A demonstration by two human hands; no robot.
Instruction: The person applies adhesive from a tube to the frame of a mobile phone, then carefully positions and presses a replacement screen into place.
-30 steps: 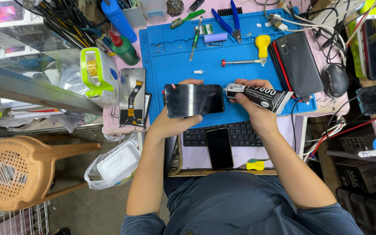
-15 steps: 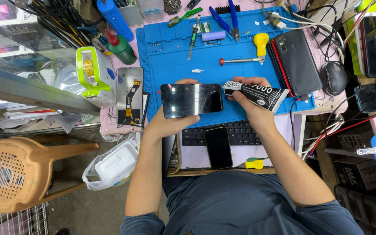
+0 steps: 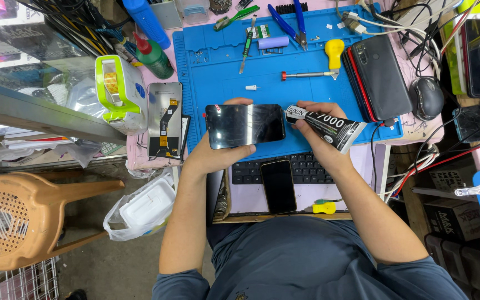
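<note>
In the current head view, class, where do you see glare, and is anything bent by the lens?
Head view: glare streaks the glossy black phone screen held in the left hand; the right hand grips a black adhesive tube; frame edges bow, sharply focused.

The left hand [image 3: 218,153] grips a dark phone screen [image 3: 245,125] level above the blue mat [image 3: 218,61]. At its 3 o'clock, touching its edge, the right hand [image 3: 315,130] clasps a black glue tube [image 3: 326,126]. A yellow-handled screwdriver [image 3: 315,69] lies at 12 o'clock; a keyboard [image 3: 306,166] sits at 6 o'clock.
</note>
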